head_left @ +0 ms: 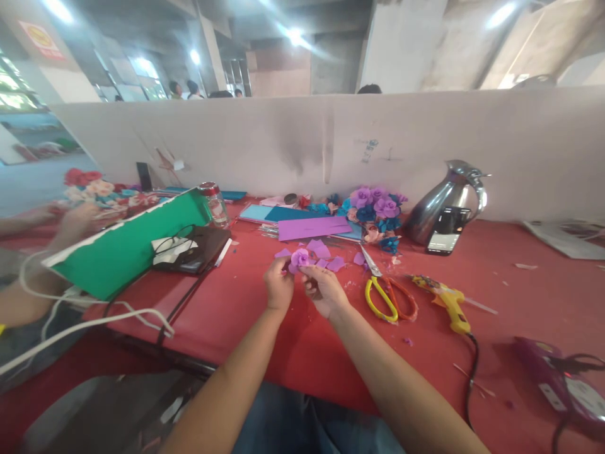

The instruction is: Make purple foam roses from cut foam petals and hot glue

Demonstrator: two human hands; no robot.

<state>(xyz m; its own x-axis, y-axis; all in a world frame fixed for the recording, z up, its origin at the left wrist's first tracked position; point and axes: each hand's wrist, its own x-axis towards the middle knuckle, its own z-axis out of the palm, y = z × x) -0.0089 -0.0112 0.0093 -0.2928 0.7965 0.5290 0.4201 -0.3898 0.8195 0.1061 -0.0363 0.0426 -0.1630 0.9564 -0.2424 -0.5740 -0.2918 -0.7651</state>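
Between my two hands, above the red table [227, 321], is a small purple paper flower [299, 259]. My left hand [278, 282] is closed on its left side, fingers pinched together. On the flower's right edge, the thumb and fingers of my right hand [325, 290] also pinch. Just beyond lie cut purple paper pieces [320, 248] and a purple paper sheet [312, 227]. Scissors [385, 291] with one yellow and one red handle rest to the right of my right hand. Farther right lies a yellow glue gun [451, 306].
Finished paper flowers [375, 208] are bunched at the back, near a steel jug [437, 198] with a phone [447, 232] leaning on it. A green board [137, 246], glasses [174, 243] and a jar [216, 205] stand left. A purple power strip [558, 384] lies right. Another person's arm [38, 277] shows left.
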